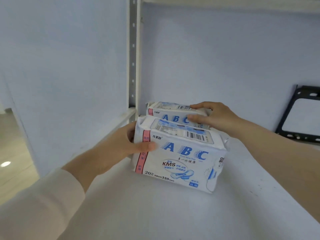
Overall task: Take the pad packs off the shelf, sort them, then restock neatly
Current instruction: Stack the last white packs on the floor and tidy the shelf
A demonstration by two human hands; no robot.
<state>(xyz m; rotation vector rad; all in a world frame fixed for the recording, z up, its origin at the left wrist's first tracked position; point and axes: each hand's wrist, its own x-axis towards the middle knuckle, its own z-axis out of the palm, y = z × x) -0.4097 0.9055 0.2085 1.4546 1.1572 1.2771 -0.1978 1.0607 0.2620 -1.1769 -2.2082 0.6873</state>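
Note:
Two white pad packs with blue ABC lettering stand upright, one behind the other, at the left end of a white shelf. The front pack is the nearer one. My left hand grips its left end, thumb across the front face and fingers behind the edge. The rear pack stands close behind it, near the shelf's back wall. My right hand holds the rear pack's right end, fingers on its top and thumb on its front.
A white slotted upright post rises just left of the packs. A black metal frame leans against the back wall at the right. Another shelf board runs overhead. A light floor shows at the far left.

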